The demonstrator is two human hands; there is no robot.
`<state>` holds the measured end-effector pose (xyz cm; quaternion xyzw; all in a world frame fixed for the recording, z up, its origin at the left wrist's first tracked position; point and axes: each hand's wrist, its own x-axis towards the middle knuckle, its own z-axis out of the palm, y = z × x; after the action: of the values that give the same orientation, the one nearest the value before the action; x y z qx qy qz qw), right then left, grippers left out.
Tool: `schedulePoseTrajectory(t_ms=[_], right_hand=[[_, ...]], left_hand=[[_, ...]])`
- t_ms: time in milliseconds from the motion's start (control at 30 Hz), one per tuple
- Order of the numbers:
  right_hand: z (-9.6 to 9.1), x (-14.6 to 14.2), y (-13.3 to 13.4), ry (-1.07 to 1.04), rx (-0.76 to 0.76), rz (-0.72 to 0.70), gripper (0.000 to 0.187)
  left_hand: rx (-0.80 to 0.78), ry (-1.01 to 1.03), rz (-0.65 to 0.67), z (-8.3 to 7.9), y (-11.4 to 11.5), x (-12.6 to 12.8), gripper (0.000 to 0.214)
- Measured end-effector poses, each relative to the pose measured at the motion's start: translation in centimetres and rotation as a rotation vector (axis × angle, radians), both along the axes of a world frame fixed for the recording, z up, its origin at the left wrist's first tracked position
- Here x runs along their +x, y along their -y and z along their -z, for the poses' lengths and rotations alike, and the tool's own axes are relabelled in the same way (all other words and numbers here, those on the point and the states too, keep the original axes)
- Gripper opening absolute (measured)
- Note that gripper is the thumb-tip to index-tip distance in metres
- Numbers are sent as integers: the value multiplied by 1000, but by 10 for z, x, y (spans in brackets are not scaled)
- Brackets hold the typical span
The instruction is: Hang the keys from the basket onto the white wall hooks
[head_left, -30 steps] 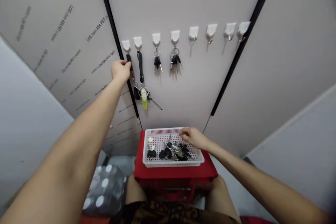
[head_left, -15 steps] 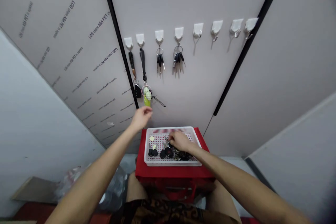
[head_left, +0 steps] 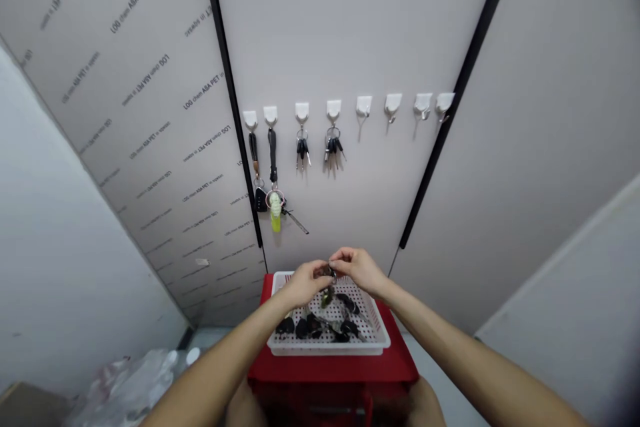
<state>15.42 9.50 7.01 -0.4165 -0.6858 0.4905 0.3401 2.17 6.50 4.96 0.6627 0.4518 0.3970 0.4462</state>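
My left hand (head_left: 306,284) and my right hand (head_left: 364,272) meet above the back part of a white perforated basket (head_left: 327,350). Between their fingertips is a bunch of keys (head_left: 327,295), dangling over the basket. Both hands are closed in a pinch on it, the right at its top end; its finer parts are too small to make out. Lower in the basket lie several more black-headed keys (head_left: 313,327), loosely heaped.
The basket stands on a red box (head_left: 255,370) between the knees. On the wall ahead runs a row of white hooks (head_left: 333,109); those on the left carry hanging keys (head_left: 333,145), those on the right (head_left: 393,103) hold nothing. Plastic bags and bottles (head_left: 145,380) lie at lower left.
My left hand has come down from the hanging green keychain to the basket. My right hand has lifted a bunch of keys, and both hands now hold it. The view has tilted up.
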Motion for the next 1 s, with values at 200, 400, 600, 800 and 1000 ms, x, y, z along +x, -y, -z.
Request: schedulePoseTrajectory(t_ms=[200,400,600,800,1000], right_hand=[[-32,4,0,-138,52,54,12],[-48,3,3,-256,18,113,22],[-66,14,-5,-123,166,112,18],[-138,22,-35,-138,374,258,13],[-203,25,-65,-326,572,438,9]], left_hand=[[-121,222,-11,-34,-3,6,13],[-141,451,-119,-61,-9,15,23],[-103,496,-167,-81,-15,18,20],[-1,463,-295,-123,-30,21,14],[121,306,-261,-162,-36,36,14]])
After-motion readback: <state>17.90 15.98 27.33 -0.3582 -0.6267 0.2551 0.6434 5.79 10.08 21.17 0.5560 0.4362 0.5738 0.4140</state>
